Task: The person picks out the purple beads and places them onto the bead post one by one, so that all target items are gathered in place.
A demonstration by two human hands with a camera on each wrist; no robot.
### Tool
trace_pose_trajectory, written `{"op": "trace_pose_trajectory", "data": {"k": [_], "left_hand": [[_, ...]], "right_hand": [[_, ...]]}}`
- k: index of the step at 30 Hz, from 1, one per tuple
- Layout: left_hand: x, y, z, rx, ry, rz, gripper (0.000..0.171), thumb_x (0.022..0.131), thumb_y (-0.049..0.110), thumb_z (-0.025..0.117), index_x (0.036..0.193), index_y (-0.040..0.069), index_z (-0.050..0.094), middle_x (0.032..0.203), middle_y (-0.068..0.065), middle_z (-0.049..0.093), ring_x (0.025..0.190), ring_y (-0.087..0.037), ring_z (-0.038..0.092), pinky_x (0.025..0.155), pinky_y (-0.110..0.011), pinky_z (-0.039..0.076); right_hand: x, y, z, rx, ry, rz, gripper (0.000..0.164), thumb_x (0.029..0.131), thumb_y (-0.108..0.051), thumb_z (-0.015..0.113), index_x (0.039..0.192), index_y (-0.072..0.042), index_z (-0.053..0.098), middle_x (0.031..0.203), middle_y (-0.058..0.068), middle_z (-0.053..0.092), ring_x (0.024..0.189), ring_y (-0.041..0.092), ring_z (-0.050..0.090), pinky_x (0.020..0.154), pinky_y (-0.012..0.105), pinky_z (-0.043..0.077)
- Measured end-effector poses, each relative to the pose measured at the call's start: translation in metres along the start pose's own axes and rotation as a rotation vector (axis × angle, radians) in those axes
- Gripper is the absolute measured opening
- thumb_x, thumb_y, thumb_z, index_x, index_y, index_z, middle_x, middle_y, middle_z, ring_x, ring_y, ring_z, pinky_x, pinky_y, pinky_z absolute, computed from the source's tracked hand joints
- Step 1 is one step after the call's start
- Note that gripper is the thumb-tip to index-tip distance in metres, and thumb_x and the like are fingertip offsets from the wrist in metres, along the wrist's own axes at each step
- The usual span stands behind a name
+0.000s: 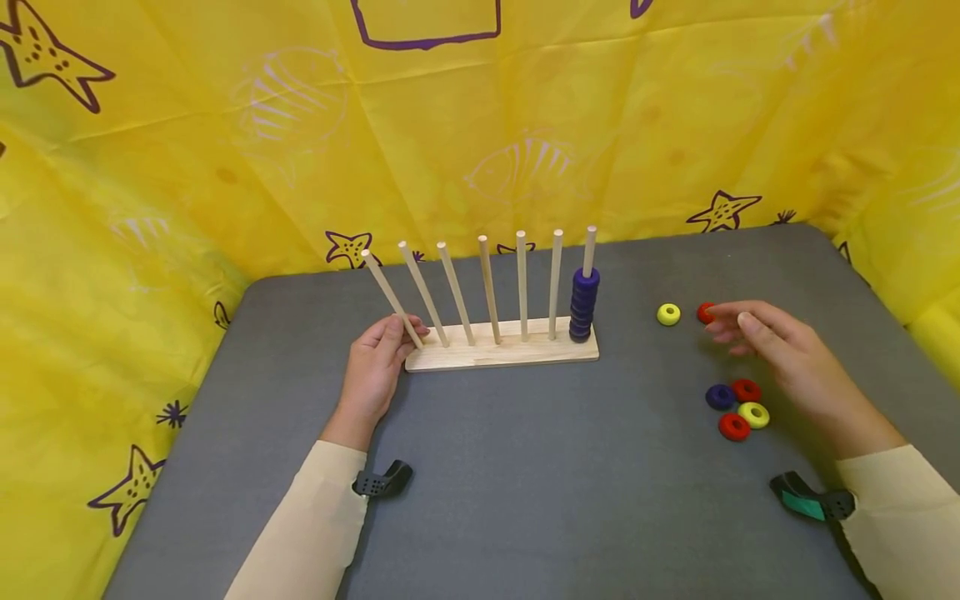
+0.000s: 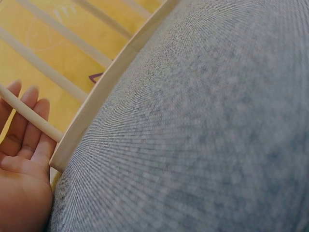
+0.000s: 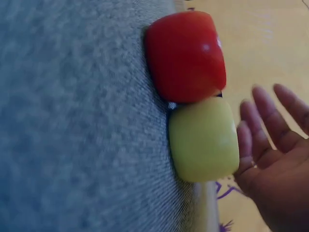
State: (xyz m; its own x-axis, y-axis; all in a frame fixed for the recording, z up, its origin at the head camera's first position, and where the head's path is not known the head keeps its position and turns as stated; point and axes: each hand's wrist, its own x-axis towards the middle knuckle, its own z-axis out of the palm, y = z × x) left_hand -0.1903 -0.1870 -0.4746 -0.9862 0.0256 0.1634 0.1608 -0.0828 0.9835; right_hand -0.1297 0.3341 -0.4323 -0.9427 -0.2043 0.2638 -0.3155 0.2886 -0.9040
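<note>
A wooden peg rack [image 1: 502,354] with several upright pegs stands toward the back of the table. Dark blue rings [image 1: 583,304] are stacked on its rightmost peg. My left hand [image 1: 372,362] holds the rack's left end, thumb on the near side of the outermost peg [image 2: 34,116] and fingers passing behind it. To the right, my right hand [image 1: 780,342] hovers with relaxed, spread fingers and nothing held. Its fingertips overlap a red ring [image 1: 705,312], partly hidden, in the head view. Left of that ring lies a yellow ring [image 1: 668,314].
Nearer me, below the right hand, lie a loose blue ring [image 1: 720,397], two red rings [image 1: 734,427] and another yellow ring [image 1: 753,415], grouped closely. A grey cloth covers the table [image 1: 525,483]. Behind it hangs a yellow patterned curtain [image 1: 420,150].
</note>
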Motion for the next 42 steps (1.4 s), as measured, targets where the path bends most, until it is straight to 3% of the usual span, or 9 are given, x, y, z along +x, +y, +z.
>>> {"op": "trace_pose_trajectory", "data": {"k": [5, 11, 15, 22, 27, 33, 42], "left_hand": [[0.0, 0.001, 0.002, 0.007, -0.005, -0.007, 0.05, 0.117, 0.031, 0.053, 0.129, -0.016, 0.064, 0.12, -0.018, 0.069, 0.12, -0.031, 0.067, 0.106, -0.038, 0.053], [0.0, 0.001, 0.001, 0.0, -0.001, -0.006, 0.049, 0.118, 0.029, 0.052, 0.129, -0.018, 0.063, 0.119, -0.017, 0.07, 0.119, -0.031, 0.067, 0.106, -0.037, 0.053], [-0.001, 0.0, 0.0, -0.011, 0.016, -0.001, 0.049, 0.118, 0.028, 0.053, 0.128, -0.018, 0.062, 0.118, -0.018, 0.07, 0.117, -0.03, 0.068, 0.105, -0.037, 0.053], [-0.001, 0.0, 0.0, -0.029, 0.002, 0.007, 0.049, 0.117, 0.029, 0.054, 0.128, -0.018, 0.062, 0.12, -0.019, 0.07, 0.119, -0.032, 0.067, 0.106, -0.038, 0.053], [0.0, -0.001, 0.0, -0.017, -0.001, 0.004, 0.049, 0.117, 0.029, 0.053, 0.129, -0.018, 0.063, 0.118, -0.016, 0.07, 0.119, -0.033, 0.067, 0.105, -0.037, 0.053], [0.0, 0.001, 0.0, -0.024, 0.004, 0.001, 0.049, 0.117, 0.03, 0.054, 0.129, -0.017, 0.063, 0.121, -0.023, 0.068, 0.118, -0.03, 0.067, 0.105, -0.037, 0.053], [0.0, 0.001, 0.001, -0.014, 0.004, -0.003, 0.049, 0.117, 0.03, 0.053, 0.13, -0.017, 0.062, 0.117, -0.014, 0.071, 0.117, -0.03, 0.067, 0.105, -0.037, 0.053]], "right_hand": [[-0.007, 0.013, -0.008, 0.013, -0.032, 0.023, 0.032, 0.116, 0.0, 0.044, 0.14, 0.006, 0.064, 0.123, 0.006, 0.075, 0.108, 0.015, 0.07, 0.091, 0.018, 0.055], [-0.013, 0.024, -0.012, -0.088, -0.118, 0.114, 0.035, 0.113, -0.004, 0.054, 0.147, -0.004, 0.061, 0.126, 0.002, 0.073, 0.112, 0.01, 0.068, 0.091, 0.016, 0.053], [-0.013, 0.027, -0.012, -0.13, -0.172, 0.164, 0.04, 0.11, -0.006, 0.064, 0.149, -0.003, 0.06, 0.129, 0.004, 0.072, 0.113, 0.011, 0.064, 0.086, 0.021, 0.056], [-0.016, 0.032, -0.018, -0.156, -0.252, 0.135, 0.055, 0.096, 0.001, 0.083, 0.147, -0.005, 0.064, 0.136, 0.005, 0.07, 0.118, 0.011, 0.061, 0.096, 0.014, 0.045], [-0.016, 0.034, -0.019, -0.17, -0.301, 0.143, 0.057, 0.093, -0.002, 0.087, 0.145, -0.011, 0.066, 0.143, 0.003, 0.066, 0.124, 0.006, 0.058, 0.099, 0.012, 0.04], [-0.014, 0.035, -0.014, -0.286, -0.217, 0.156, 0.039, 0.099, -0.011, 0.084, 0.136, -0.015, 0.073, 0.133, 0.005, 0.07, 0.112, 0.006, 0.062, 0.093, 0.011, 0.043], [-0.012, 0.035, -0.007, -0.376, -0.104, 0.148, 0.027, 0.099, -0.008, 0.084, 0.124, -0.009, 0.077, 0.117, 0.006, 0.076, 0.096, 0.006, 0.064, 0.082, 0.011, 0.046]]}}
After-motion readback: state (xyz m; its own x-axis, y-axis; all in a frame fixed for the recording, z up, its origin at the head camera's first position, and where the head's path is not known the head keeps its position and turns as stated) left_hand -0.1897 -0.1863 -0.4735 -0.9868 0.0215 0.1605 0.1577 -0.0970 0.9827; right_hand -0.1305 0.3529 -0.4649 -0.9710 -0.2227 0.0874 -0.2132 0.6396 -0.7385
